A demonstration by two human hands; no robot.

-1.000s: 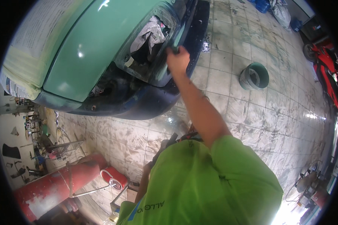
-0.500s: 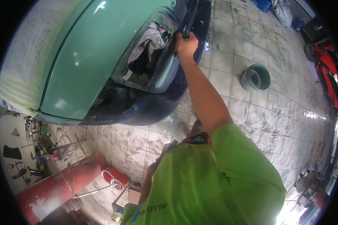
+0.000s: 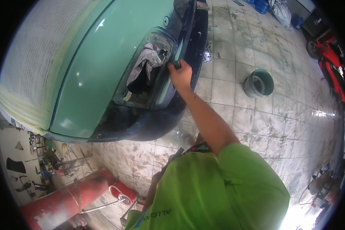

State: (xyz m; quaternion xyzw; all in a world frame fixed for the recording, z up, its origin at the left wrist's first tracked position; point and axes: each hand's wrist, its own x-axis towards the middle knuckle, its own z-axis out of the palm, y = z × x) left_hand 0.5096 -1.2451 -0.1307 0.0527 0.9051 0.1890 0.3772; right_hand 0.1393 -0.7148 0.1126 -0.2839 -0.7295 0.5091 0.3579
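My right hand (image 3: 181, 75) is closed around a small dark block (image 3: 176, 64), pressed against the dark blue rear edge of the car (image 3: 151, 128) beside its open lamp recess (image 3: 156, 94). Crumpled printed paper (image 3: 147, 61) is stuffed into that recess. To its left is a smooth green painted panel (image 3: 89, 73). Down by my green shirt (image 3: 203, 188), part of my left arm (image 3: 152, 188) shows. The fingers of my left hand are hidden by the shirt, and a dark item near them is too unclear to name.
Paper sheeting (image 3: 34, 57) edged with tape covers the car at far left. A grey bucket (image 3: 258, 85) stands on the wet, smeared tile floor (image 3: 234, 69) to the right. A red cylindrical tank (image 3: 61, 195) lies lower left. A red motorcycle (image 3: 329, 65) is at far right.
My right hand has slid with the dark block along the panel edge, toward me and slightly left. The view has shifted a little, and the left arm stays low.
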